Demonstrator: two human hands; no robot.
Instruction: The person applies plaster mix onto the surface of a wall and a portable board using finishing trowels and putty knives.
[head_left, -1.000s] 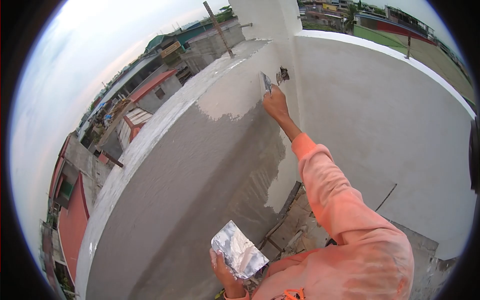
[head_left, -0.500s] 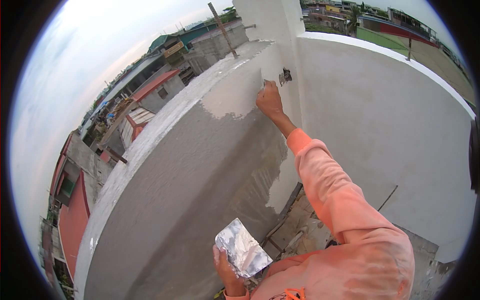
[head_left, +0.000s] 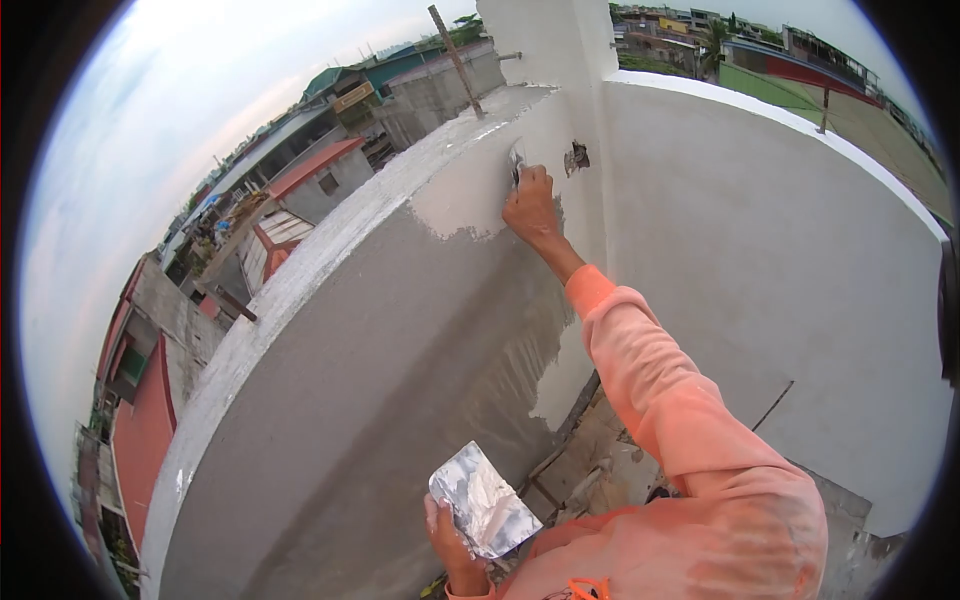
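My right hand (head_left: 532,207) is closed around a putty knife (head_left: 516,160), its blade against the upper part of the grey wall (head_left: 380,340) near the corner. A pale coat of putty (head_left: 455,200) covers that upper area, with a ragged lower edge over the darker plaster. Low in the view, my left hand (head_left: 452,540) grips a flat metal plate (head_left: 484,500) by its left side. Whitish putty is smeared across the plate's face. The handle of the putty knife is mostly hidden in my fingers.
A hole (head_left: 576,158) breaks the wall beside the corner pillar (head_left: 560,50). A rusty bar (head_left: 455,60) sticks up from the wall's white top edge. A smooth light wall (head_left: 760,230) stands at right. Debris (head_left: 600,460) lies on the floor below; rooftops (head_left: 320,165) spread beyond.
My right hand has shifted slightly left and down, and the putty knife's blade now shows more of its face. My left hand still holds the plate in nearly the same place.
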